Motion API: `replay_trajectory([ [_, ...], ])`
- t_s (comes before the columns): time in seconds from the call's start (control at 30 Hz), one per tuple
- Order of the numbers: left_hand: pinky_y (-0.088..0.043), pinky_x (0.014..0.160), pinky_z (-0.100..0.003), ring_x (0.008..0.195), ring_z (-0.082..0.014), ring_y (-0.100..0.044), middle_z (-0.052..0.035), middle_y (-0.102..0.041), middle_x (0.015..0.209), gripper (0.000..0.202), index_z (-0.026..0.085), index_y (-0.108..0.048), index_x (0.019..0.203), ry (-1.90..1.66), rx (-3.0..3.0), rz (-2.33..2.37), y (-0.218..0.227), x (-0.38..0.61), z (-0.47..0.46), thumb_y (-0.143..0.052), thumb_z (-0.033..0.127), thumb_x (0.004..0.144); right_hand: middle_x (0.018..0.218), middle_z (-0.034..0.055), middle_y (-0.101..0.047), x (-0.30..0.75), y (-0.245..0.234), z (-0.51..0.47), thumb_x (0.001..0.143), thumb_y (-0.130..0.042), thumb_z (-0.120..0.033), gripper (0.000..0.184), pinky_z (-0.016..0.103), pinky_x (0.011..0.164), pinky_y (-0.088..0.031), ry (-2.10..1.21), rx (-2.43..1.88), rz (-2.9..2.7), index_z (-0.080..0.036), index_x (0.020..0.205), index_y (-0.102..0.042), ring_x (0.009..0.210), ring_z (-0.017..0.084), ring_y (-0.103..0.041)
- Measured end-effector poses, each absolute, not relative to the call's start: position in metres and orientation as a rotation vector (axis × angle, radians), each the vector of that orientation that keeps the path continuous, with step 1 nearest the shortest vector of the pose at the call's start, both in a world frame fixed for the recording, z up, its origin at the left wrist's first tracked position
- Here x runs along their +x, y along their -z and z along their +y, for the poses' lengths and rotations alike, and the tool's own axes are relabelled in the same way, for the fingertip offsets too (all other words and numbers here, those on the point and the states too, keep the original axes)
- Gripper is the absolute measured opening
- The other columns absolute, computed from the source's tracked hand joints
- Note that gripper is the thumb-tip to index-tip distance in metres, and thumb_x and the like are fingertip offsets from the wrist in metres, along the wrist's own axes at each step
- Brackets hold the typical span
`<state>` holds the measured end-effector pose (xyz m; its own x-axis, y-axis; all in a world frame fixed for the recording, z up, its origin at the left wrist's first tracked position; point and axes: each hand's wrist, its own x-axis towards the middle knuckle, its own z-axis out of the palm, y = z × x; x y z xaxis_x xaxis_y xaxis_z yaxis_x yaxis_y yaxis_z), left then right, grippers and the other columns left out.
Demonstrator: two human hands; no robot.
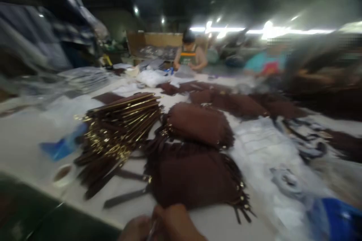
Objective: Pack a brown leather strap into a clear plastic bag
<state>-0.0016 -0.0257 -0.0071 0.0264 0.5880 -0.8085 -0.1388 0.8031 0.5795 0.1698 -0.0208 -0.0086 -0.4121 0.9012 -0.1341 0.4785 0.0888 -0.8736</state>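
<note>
My two hands sit together at the bottom edge of the head view, blurred by motion. My left hand point(135, 229) and my right hand point(177, 223) look closed around something thin and pale between them; I cannot make out what it is. Just beyond them lies a dark brown fringed bag point(195, 175) with small gold studs. A second brown fringed bag point(198, 122) lies behind it. To the left is a fanned stack of brown straps with gold zippers point(118, 128).
The white table point(25, 135) holds a blue plastic piece point(60, 147), a small round cup point(62, 174), clear plastic bags point(260, 139) and more brown pieces point(243, 103). A blue object point(336, 220) sits at bottom right. Other people point(189, 54) work at the far end.
</note>
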Motion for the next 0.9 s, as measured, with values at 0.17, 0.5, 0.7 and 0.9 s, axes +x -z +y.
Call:
replay_trajectory([
  [0.17, -0.052, 0.067, -0.03, 0.07, -0.022, -0.067, -0.012, -0.069, 0.078, 0.019, 0.01, -0.065, 0.083, -0.746, 0.286, 1.185, 0.01, -0.047, -0.056, -0.065, 0.029, 0.084, 0.077, 0.0055, -0.075, 0.118, 0.018, -0.032, 0.081, -0.061, -0.023, 0.019, 0.027, 0.061, -0.044, -0.915, -1.538, -2.406, -0.024, 0.1, -0.063, 0.072, 0.025, -0.071],
  [0.5, -0.045, 0.056, -0.022, 0.058, -0.0155, -0.062, -0.0037, -0.065, 0.061, 0.01, 0.014, -0.061, 0.068, -0.715, 0.359, 1.234, 0.019, -0.038, -0.054, -0.068, 0.009, 0.062, 0.079, 0.0018, -0.076, 0.128, 0.003, -0.031, 0.082, -0.058, -0.024, 0.016, 0.023, 0.058, -0.038, -0.784, -1.526, -2.465, -0.026, 0.097, -0.061, 0.073, 0.022, -0.072],
  [0.7, -0.046, 0.053, -0.022, 0.055, -0.0154, -0.062, -0.0058, -0.066, 0.062, 0.01, 0.011, -0.064, 0.07, -0.693, 0.387, 1.246, 0.006, -0.033, -0.05, -0.071, 0.014, 0.064, 0.091, 0.0026, -0.075, 0.137, -0.006, -0.045, 0.08, -0.051, -0.011, 0.046, 0.021, 0.066, -0.043, -0.973, -1.468, -2.251, -0.026, 0.123, -0.053, 0.081, 0.019, -0.07],
  [0.9, -0.049, 0.054, -0.023, 0.063, -0.0178, -0.066, -0.007, -0.071, 0.078, 0.046, 0.015, -0.063, 0.091, -0.558, 0.42, 1.246, 0.01, -0.03, -0.042, -0.08, 0.048, 0.066, 0.065, 0.0002, -0.063, 0.197, 0.032, -0.087, 0.089, -0.045, -0.054, 0.035, 0.024, 0.054, -0.044, -1.166, -1.698, -1.15, -0.021, 0.088, -0.056, 0.055, 0.015, -0.06],
])
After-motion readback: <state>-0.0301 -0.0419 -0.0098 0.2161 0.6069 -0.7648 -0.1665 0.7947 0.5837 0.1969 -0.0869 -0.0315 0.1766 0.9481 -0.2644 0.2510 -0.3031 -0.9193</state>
